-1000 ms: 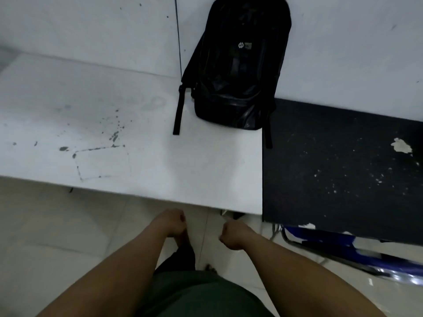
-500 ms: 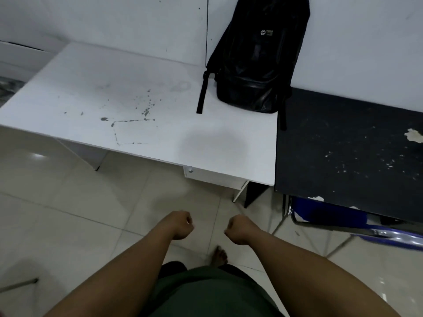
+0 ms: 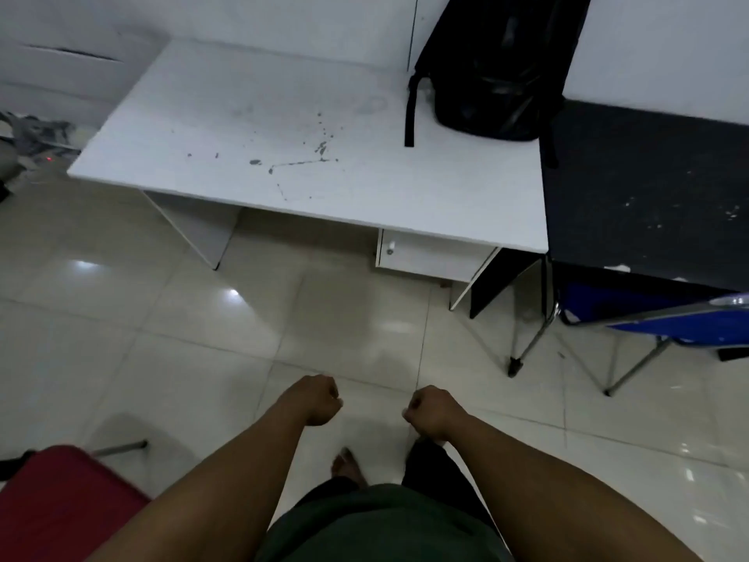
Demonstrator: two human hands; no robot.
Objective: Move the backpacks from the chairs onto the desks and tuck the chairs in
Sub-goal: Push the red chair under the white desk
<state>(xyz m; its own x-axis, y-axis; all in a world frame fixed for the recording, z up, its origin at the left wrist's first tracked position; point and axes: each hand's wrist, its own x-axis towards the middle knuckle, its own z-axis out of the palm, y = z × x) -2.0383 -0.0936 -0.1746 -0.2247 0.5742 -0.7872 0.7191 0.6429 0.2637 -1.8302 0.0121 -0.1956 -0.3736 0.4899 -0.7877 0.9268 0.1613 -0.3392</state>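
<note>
A black backpack (image 3: 492, 71) stands upright on the back right corner of the white desk (image 3: 251, 127), leaning on the wall, one strap hanging forward. Beside it on the right is a black desk (image 3: 648, 184) with a blue chair (image 3: 673, 314) pushed partly under it. A red chair seat (image 3: 60, 509) shows at the lower left corner. My left hand (image 3: 320, 401) and my right hand (image 3: 431, 407) hover over the floor in front of me, both curled into fists and holding nothing, well back from the desks.
Glossy beige tiled floor (image 3: 194, 350) lies between me and the desks. A small white drawer unit (image 3: 429, 255) hangs under the white desk. Grey clutter (image 3: 32, 135) lies on the floor at the far left by the wall.
I have stepped back from the desks, so they sit farther away and more floor shows. The red chair seat has come into view at lower left. Both hands stay fisted.
</note>
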